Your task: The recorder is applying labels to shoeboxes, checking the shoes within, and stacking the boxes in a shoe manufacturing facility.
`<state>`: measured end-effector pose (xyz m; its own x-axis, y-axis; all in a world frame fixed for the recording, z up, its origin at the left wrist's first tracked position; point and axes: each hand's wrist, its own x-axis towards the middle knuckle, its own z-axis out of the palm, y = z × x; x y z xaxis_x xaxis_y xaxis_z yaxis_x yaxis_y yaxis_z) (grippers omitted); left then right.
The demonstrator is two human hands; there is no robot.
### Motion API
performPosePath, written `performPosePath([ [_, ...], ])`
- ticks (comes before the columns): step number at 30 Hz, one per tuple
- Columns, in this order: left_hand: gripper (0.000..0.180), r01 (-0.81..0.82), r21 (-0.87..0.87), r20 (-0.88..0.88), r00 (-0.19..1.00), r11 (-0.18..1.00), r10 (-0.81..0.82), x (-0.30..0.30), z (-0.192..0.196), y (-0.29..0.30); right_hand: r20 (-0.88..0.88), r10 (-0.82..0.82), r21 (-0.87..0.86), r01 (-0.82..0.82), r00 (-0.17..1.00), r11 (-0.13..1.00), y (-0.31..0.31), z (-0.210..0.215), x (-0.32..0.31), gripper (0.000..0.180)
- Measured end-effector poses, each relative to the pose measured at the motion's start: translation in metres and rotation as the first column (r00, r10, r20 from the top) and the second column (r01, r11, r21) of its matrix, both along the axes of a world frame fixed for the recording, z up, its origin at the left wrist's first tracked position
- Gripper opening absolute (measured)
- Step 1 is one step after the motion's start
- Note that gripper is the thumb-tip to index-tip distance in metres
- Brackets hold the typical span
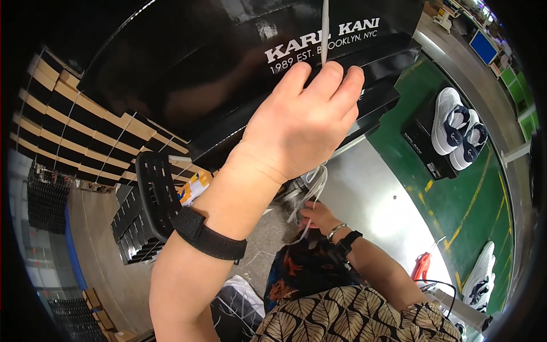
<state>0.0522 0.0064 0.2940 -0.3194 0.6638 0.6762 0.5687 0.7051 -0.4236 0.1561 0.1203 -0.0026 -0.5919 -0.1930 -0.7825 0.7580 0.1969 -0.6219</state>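
My left hand [305, 122] is raised, with a black band on its wrist. Its fingertips pinch a thin white plastic strap [325, 28] that runs upward across a large black shoe box [228, 74] held close in front of me. Lower down, my right hand [319, 216], wearing a bracelet and a dark watch, grips a loose bundle of white straps [312, 185] hanging below the box. Patterned clothing fills the bottom of the view.
A shiny metal table [370, 205] lies to the right beside a green mat [473, 199]. A pair of white and navy sneakers [456, 128] rests on a black box. Another sneaker [483, 273] and an orange tool [421, 265] lie lower right. Stacked flat boxes [74, 125] and a black crate [154, 194] stand left.
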Motion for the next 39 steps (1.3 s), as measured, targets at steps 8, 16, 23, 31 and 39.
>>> performPosePath([
  [8, 0.012, -0.034, -0.029, -0.026, 0.999, 0.999, 0.033, 0.004, 0.0, 0.006, 0.235, -0.285, -0.232, 0.338, 0.929, 0.912, -0.01, 0.002, -0.008, 0.022],
  [16, 0.009, -0.072, -0.073, 0.02, 0.997, 0.995, 0.074, 0.009, 0.0, 0.012, 0.249, -0.306, -0.252, 0.367, 0.919, 0.896, -0.014, 0.0, -0.002, 0.02],
  [23, 0.008, -0.018, -0.041, -0.064, 0.998, 0.999, 0.015, 0.009, -0.003, 0.015, 0.357, -0.211, -0.292, 0.323, 0.91, 0.9, -0.018, -0.006, 0.003, 0.029],
  [31, 0.009, -0.035, -0.064, -0.067, 0.997, 0.997, 0.03, 0.017, -0.004, 0.019, 0.305, -0.357, -0.223, 0.43, 0.883, 0.875, -0.014, 0.003, -0.003, 0.027],
  [39, 0.014, -0.048, -0.065, -0.048, 0.998, 0.997, 0.045, 0.019, -0.006, 0.022, 0.219, -0.363, -0.393, 0.423, 0.906, 0.817, 0.028, 0.01, 0.023, 0.013],
])
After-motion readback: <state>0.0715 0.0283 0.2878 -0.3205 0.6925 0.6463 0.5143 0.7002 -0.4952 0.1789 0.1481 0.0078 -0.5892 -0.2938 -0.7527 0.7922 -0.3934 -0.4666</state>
